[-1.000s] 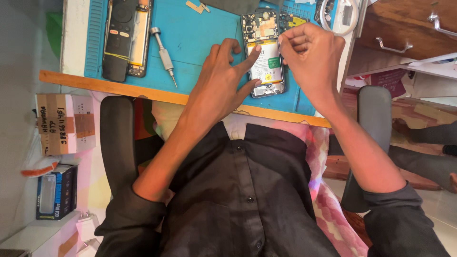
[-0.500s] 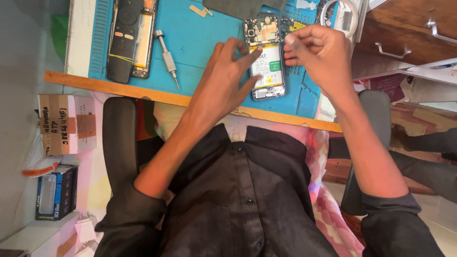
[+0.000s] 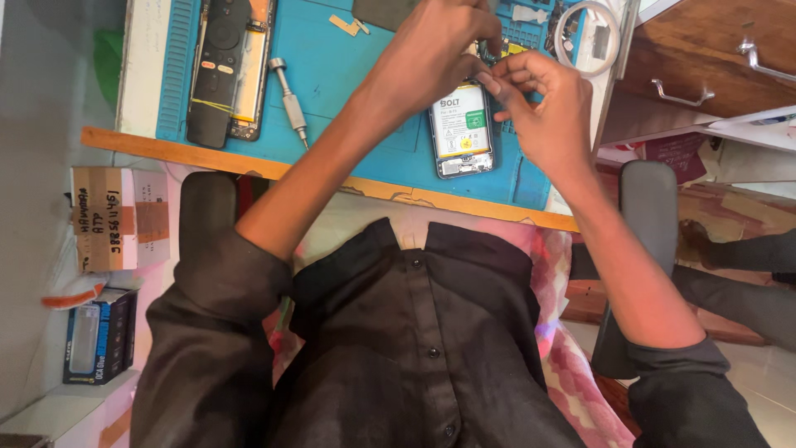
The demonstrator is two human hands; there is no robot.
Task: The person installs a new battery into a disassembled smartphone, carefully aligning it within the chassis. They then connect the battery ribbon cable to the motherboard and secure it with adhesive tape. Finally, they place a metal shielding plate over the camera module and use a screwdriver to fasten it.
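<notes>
- The opened phone (image 3: pixel 462 133), its back cover off and its white battery exposed, lies on the blue work mat (image 3: pixel 348 99), near the mat's front edge and the wooden strip of the bench (image 3: pixel 249 162).
- Compared with a second ago, both hands have been drawn closer together over the phone's upper end, where the circuit board is now mostly hidden.
- The left hand (image 3: pixel 431 54) is curled down onto the phone's top; what, if anything, is pinched cannot be told.
- The right hand (image 3: pixel 543 104) is held just beside it, fingertips (image 3: pixel 491 83) closed together as if on something small, which is not visible.
- Fine work on the top end is judged to be under way.
- Open mat is left between the phone and the screwdriver (image 3: pixel 288 99); a second opened phone (image 3: pixel 228 66) lies further left.
- To the right, room is limited by the mat's edge and a wooden drawer (image 3: pixel 705 58).
</notes>
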